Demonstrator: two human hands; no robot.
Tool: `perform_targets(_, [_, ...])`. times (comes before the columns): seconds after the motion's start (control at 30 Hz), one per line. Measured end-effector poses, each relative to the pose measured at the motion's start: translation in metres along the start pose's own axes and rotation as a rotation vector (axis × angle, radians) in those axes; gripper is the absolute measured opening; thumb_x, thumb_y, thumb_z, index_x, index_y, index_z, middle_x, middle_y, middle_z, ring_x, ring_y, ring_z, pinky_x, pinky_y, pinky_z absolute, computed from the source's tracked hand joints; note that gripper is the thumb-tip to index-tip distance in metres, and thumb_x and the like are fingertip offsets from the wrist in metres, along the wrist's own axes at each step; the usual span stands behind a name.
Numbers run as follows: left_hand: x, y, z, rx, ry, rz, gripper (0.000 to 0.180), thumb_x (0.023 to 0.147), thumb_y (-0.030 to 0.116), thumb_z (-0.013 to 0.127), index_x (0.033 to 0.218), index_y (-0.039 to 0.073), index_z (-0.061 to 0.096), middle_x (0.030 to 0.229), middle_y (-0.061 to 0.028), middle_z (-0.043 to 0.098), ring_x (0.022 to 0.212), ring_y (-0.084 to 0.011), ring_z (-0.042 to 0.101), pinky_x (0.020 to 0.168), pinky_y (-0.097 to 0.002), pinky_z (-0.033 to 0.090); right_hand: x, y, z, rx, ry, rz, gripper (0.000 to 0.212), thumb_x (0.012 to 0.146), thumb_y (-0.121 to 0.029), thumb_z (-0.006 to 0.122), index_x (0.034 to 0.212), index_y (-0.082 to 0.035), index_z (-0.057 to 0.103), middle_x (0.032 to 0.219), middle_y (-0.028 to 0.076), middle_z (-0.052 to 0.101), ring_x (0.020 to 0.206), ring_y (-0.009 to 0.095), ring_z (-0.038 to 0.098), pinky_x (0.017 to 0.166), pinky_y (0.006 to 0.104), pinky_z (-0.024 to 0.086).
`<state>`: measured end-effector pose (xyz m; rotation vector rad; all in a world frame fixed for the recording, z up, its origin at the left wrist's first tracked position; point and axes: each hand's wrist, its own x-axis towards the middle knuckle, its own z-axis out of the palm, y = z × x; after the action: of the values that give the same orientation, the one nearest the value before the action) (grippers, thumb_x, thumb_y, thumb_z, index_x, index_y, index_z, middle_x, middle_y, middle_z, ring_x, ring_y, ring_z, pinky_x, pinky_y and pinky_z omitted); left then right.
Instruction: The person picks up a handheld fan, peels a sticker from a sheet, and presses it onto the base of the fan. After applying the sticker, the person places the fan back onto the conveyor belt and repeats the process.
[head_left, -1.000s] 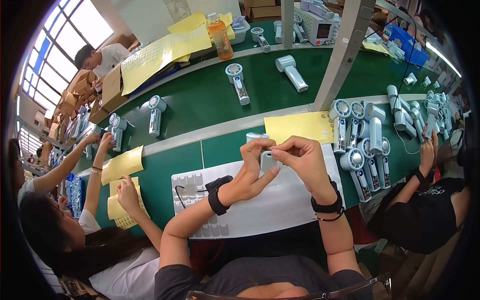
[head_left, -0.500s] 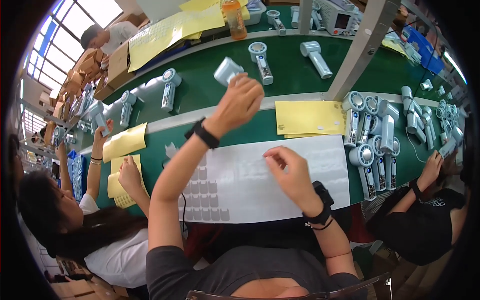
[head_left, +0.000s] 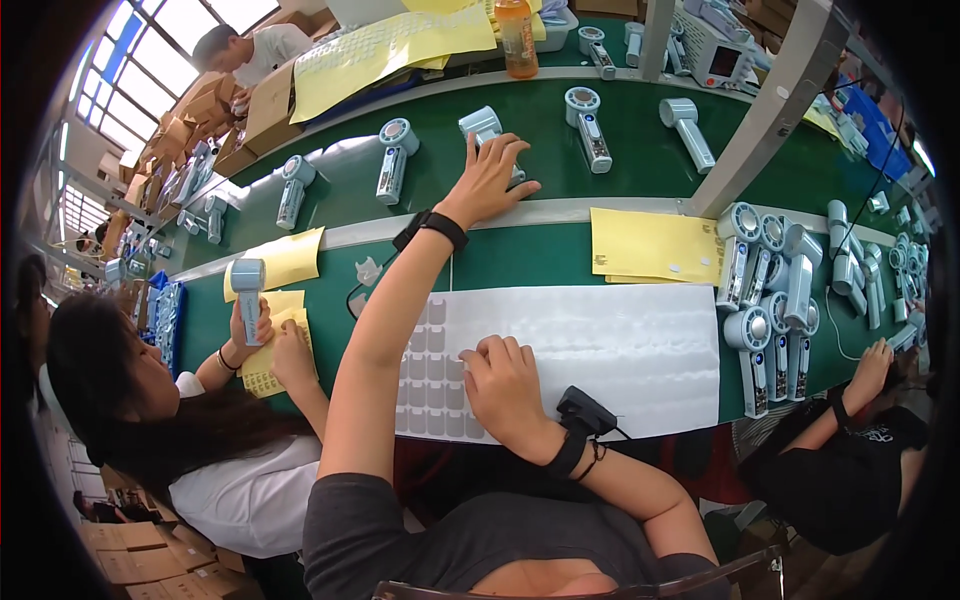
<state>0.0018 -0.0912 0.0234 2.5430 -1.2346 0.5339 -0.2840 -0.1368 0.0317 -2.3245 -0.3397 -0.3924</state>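
Observation:
My left hand (head_left: pixel 487 183) reaches over the green belt with its fingers spread. Just beyond it lies a pale blue handheld fan (head_left: pixel 481 122), its handle partly hidden by my fingers. I cannot see a grip on that fan. My right hand (head_left: pixel 503 390) is low over a large white backing sheet (head_left: pixel 620 360), its fingers bent and drawn together at the edge of the rows of grey stickers (head_left: pixel 425 370). Whether a sticker is between those fingertips is hidden.
Several more fans (head_left: pixel 588 130) lie spaced along the belt. A cluster of fans (head_left: pixel 755 345) stands right of the sheet, near yellow sheets (head_left: pixel 645 245). A metal post (head_left: pixel 770 110) rises at the belt's edge. Co-workers sit on both sides; the left one holds a fan (head_left: pixel 247 290).
My left hand has gone from holding the fan above the belt to spread fingers beside it, the fan now lying down. My right hand has moved left and down to the grey stickers.

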Motion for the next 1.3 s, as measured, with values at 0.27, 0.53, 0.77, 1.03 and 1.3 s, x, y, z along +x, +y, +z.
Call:
perform_targets(0.27, [0.042,0.055,-0.001,0.12,-0.057,0.286,0.063,0.086,0.014,0.066,0.142,0.028,0.041,0.144,-0.0059,0.041,0.136,-0.0281,0.035,0.117,-0.0532,0.021,-0.006,0.003,0.017,-0.157,0.064,-0.082,0.021,0.074,-0.007,0.069,0.095,-0.005,0.066,0.091,0.009,0.055,0.085,0.026,0.052,0.072,0.0381,0.038])
perform_targets(0.53, [0.11,0.069,0.039,0.111,-0.027,0.286,0.047,0.085,0.012,0.065,0.129,0.021,0.049,0.141,-0.0046,0.048,0.138,-0.0227,0.037,0.113,-0.0467,0.03,0.004,-0.002,0.016,0.168,0.062,-0.002,0.025,0.074,-0.004,0.069,0.099,-0.002,0.065,0.094,0.011,0.058,0.086,0.03,0.054,0.072,0.0388,0.042])
perform_targets(0.77, [0.142,0.07,0.047,0.227,-0.07,0.501,0.031,0.089,0.012,0.061,0.118,0.014,0.05,0.137,-0.0059,0.052,0.131,-0.0227,0.046,0.108,-0.042,0.038,-0.005,0.014,-0.039,0.681,0.044,0.158,0.016,0.08,-0.004,0.07,0.096,-0.002,0.067,0.096,0.011,0.064,0.091,0.023,0.061,0.076,0.0311,0.046])
perform_targets(1.03, [0.114,0.087,0.002,-1.058,0.201,-0.15,0.024,0.097,0.02,0.055,0.118,0.011,0.047,0.125,-0.0078,0.056,0.119,-0.026,0.055,0.097,-0.0382,0.045,-0.04,0.06,-0.115,0.742,0.184,0.293,0.007,0.084,-0.001,0.069,0.09,-0.001,0.066,0.092,0.005,0.065,0.082,0.013,0.061,0.074,0.0253,0.047])
perform_targets(1.3, [0.033,0.119,-0.034,-1.896,0.094,-0.54,0.048,0.096,0.029,0.062,0.129,0.006,0.036,0.11,-0.0083,0.05,0.105,-0.0202,0.054,0.089,-0.0336,0.047,-0.052,0.086,-0.163,1.112,0.16,0.679,0.013,0.083,0.003,0.069,0.094,-0.001,0.064,0.091,0.003,0.065,0.083,0.009,0.06,0.076,0.0219,0.048])
